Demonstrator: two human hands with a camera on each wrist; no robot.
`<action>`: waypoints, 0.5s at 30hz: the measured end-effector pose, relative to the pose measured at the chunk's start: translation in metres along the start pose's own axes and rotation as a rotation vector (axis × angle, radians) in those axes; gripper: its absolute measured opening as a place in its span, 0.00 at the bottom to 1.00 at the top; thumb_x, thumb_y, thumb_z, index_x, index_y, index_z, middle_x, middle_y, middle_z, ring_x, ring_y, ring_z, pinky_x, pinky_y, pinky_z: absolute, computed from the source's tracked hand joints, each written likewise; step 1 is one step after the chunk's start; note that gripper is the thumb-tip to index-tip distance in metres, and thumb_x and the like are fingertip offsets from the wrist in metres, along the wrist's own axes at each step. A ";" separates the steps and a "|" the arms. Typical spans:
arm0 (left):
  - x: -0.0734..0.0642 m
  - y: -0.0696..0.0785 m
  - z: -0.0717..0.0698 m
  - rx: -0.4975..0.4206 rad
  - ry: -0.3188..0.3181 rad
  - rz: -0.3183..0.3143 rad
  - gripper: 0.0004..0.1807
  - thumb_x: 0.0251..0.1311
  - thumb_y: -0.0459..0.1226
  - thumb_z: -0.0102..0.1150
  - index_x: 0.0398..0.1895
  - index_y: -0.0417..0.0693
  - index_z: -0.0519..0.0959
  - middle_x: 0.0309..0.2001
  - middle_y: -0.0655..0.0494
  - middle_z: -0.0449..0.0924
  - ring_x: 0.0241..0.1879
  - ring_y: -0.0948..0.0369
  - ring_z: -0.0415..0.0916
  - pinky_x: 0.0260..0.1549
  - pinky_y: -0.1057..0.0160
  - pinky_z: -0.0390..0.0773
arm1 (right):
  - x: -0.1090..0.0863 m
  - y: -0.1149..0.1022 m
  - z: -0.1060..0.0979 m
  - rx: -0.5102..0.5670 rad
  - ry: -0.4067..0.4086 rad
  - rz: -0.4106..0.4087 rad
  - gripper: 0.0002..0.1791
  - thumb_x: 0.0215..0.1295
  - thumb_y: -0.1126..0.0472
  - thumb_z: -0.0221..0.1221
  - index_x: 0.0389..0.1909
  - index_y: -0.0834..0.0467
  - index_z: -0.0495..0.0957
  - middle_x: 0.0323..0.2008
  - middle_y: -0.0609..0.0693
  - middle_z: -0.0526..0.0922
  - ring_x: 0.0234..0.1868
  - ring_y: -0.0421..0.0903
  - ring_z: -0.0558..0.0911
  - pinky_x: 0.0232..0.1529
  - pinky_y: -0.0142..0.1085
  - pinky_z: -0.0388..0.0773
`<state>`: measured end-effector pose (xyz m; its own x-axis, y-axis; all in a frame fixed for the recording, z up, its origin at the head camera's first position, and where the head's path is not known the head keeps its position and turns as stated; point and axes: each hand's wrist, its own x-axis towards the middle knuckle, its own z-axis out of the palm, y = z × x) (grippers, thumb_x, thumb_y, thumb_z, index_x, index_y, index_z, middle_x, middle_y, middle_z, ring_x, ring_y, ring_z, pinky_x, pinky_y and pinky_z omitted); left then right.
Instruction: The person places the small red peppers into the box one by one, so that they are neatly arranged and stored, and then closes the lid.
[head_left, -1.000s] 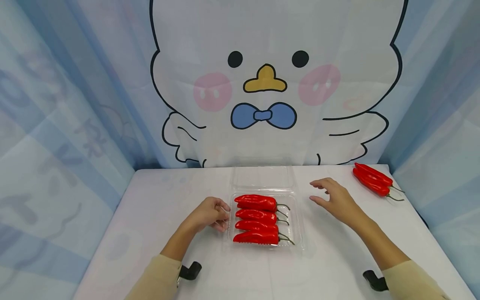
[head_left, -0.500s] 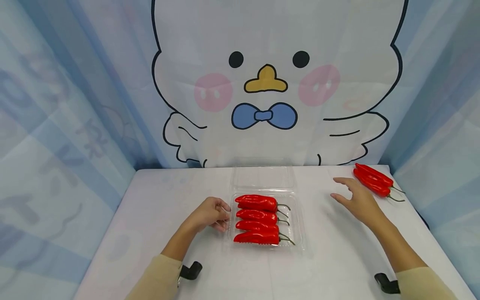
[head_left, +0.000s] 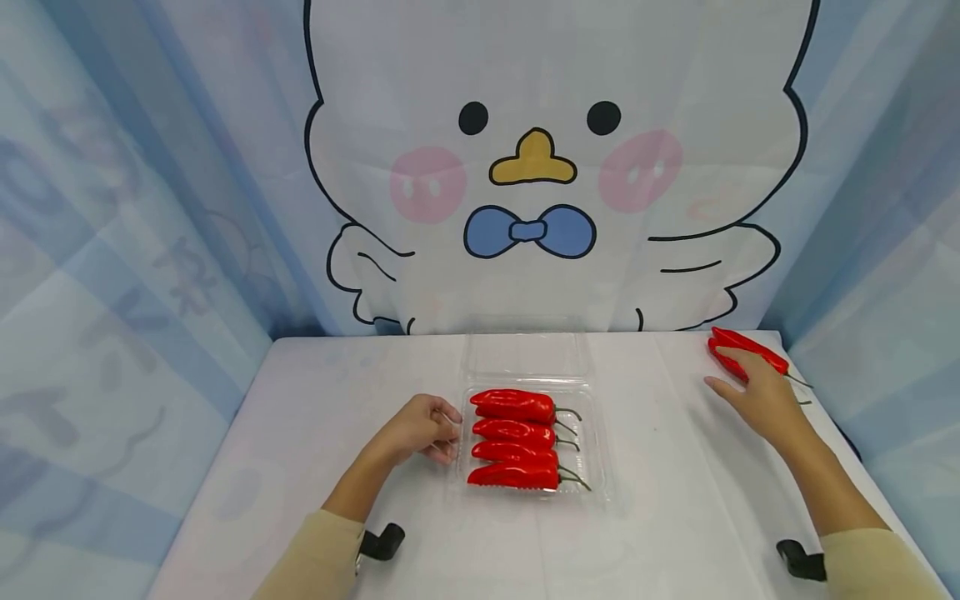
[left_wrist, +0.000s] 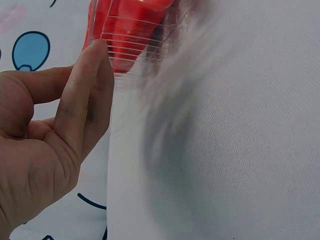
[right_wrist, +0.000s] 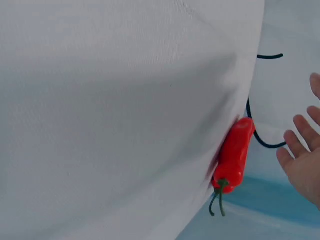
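Note:
A clear plastic clamshell box (head_left: 597, 450) stands at mid-table, its lid (head_left: 525, 358) folded back. Several red peppers (head_left: 513, 476) lie side by side in it, green stems to the right. My left hand (head_left: 423, 427) pinches the box's left edge; in the left wrist view its fingers (left_wrist: 82, 95) meet the ribbed wall. Over at the far right corner, two more red peppers (head_left: 756, 346) lie together on the table. My right hand (head_left: 767, 404) is above them and partly covers the nearer one. In the right wrist view, its extended fingers (right_wrist: 302, 131) are apart from the peppers (right_wrist: 235, 152).
The white-covered table (head_left: 645, 533) has its right edge close beside the two loose peppers. Behind it hangs a curtain (head_left: 540, 287) printed with a cartoon bird, with blue curtains at both sides.
My right hand has moved right, from beside the box to above the two loose peppers. The left hand and the box have stayed in place.

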<state>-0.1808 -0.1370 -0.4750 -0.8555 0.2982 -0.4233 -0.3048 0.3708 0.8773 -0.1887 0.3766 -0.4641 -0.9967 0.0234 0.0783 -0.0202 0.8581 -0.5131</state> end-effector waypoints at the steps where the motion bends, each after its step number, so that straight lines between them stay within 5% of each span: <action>1: 0.000 0.000 0.000 0.000 0.001 0.000 0.09 0.67 0.29 0.63 0.47 0.34 0.77 0.27 0.46 0.84 0.20 0.59 0.82 0.24 0.63 0.87 | 0.002 0.004 -0.002 -0.011 0.005 0.003 0.40 0.69 0.53 0.66 0.75 0.66 0.62 0.70 0.76 0.63 0.68 0.77 0.62 0.57 0.76 0.70; 15: 0.002 0.001 -0.001 0.000 -0.013 0.008 0.08 0.68 0.27 0.61 0.47 0.33 0.77 0.27 0.47 0.84 0.20 0.59 0.83 0.24 0.62 0.88 | 0.018 0.049 -0.016 -0.058 -0.040 0.147 0.37 0.77 0.48 0.54 0.74 0.70 0.59 0.66 0.79 0.63 0.61 0.78 0.64 0.52 0.74 0.77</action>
<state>-0.1827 -0.1370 -0.4749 -0.8523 0.3126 -0.4194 -0.2982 0.3684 0.8805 -0.2065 0.4273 -0.4743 -0.9909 0.1317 -0.0290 0.1300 0.8751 -0.4662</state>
